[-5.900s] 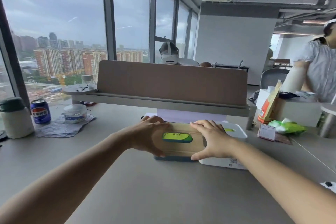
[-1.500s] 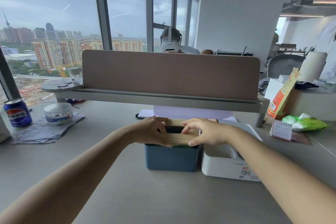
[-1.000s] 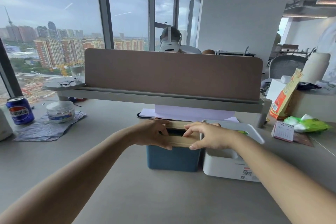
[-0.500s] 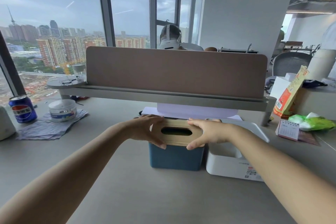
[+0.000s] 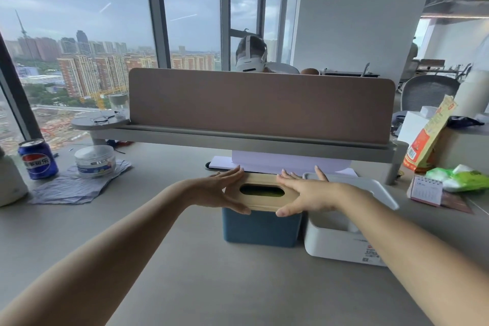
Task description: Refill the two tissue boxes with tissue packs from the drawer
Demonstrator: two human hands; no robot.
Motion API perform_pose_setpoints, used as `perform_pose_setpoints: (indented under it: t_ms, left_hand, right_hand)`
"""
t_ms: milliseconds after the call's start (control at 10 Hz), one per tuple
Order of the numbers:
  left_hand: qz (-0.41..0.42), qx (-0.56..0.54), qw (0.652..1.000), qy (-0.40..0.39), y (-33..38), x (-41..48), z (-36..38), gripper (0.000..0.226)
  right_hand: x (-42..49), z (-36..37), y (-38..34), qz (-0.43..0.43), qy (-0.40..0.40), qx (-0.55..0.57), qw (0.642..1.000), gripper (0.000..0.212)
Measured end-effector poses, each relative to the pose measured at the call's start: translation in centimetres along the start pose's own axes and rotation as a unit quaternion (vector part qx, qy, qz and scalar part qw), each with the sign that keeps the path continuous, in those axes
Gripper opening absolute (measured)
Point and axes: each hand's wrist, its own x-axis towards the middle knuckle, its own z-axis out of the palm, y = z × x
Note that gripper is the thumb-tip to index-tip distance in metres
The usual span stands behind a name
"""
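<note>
While a smooth grey desk [image 5: 132,233] carries everything, a blue box [image 5: 260,227] with a flat wooden lid [image 5: 260,202], oval-slotted over something green, is flanked by the left hand [image 5: 223,192] and right hand [image 5: 308,194], fingers spread flat against its ends. Touching its right side, a white plastic box [image 5: 341,243] is seen with its lid [image 5: 375,188] tilted up, and a cola can [image 5: 37,159] stands well apart.

Flat left hand [image 5: 222,190] and right hand [image 5: 304,193] flanking wooden slotted lid [image 5: 260,200] atop blue tissue box [image 5: 260,227], fingers spread.
</note>
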Motion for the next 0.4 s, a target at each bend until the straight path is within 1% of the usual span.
perform_pose_setpoints:
  t_ms: [100,200,300,400]
  left_hand:
    - [-0.016,0.012,1.000,0.004,0.9,0.1,0.0,0.124]
    - [-0.017,0.033,0.999,0.015,1.3,-0.1,0.0,0.114]
    - [-0.011,0.001,0.999,0.034,0.9,-0.1,0.5,0.116]
    - [0.013,-0.045,0.994,0.097,0.6,-1.1,1.8,0.131]
  right_hand:
    - [-0.3,0.2,-0.1,0.009,0.035,-0.033,0.999,0.086]
    - [-1.1,0.6,-0.3,0.001,0.071,-0.055,0.996,0.079]
    - [-1.7,1.5,-0.3,-0.005,0.094,-0.017,0.995,0.076]
    - [-2.3,2.8,0.2,-0.023,0.142,0.003,0.990,0.075]
